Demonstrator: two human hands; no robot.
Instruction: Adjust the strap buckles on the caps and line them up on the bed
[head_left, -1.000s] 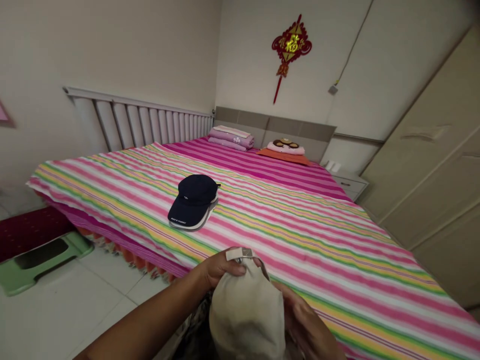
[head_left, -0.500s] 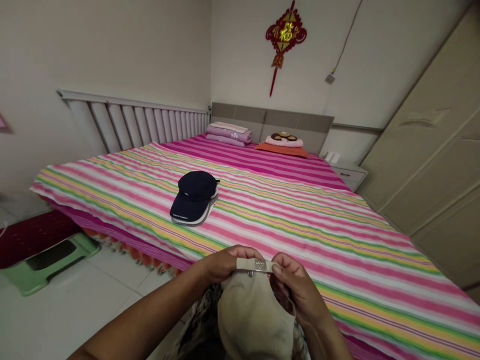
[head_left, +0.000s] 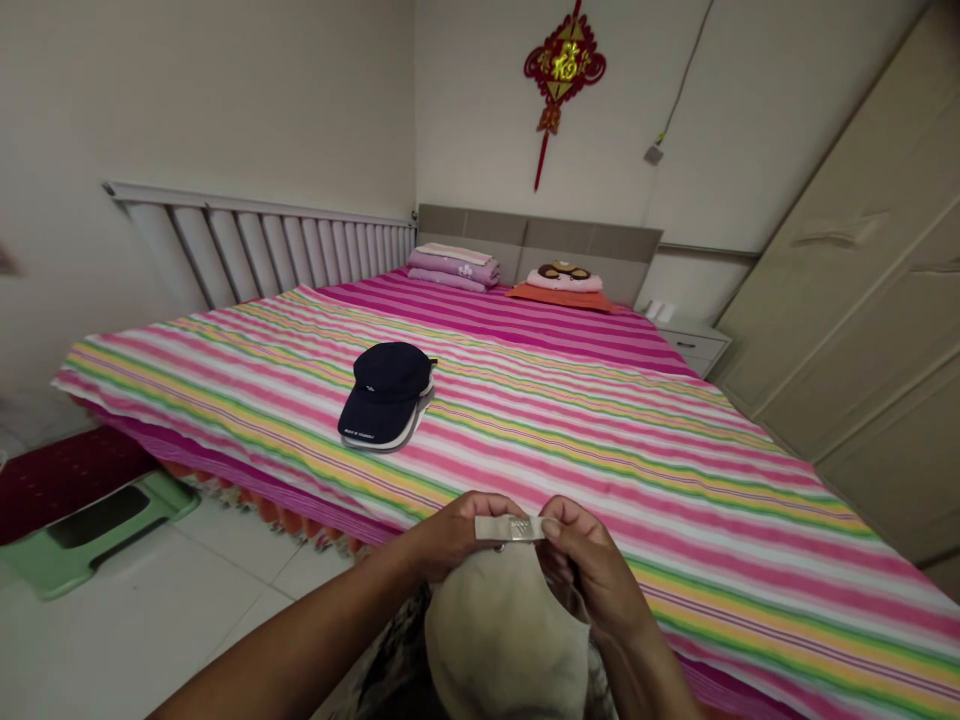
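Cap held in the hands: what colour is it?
The held cap is pale beige, showing best in the head view.

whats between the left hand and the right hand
In the head view, the strap of the pale cap, with its metal buckle, spans the gap between the left hand and the right hand.

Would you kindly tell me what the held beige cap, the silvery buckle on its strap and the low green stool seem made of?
Beige fabric cap: probably matte cotton-like cloth, judging by its soft, dull surface.
Silvery rectangular buckle: likely shiny metal, since it glints, though coated plastic is possible.
Low green stool: apparently smooth moulded plastic, given its rounded, even-coloured frame.
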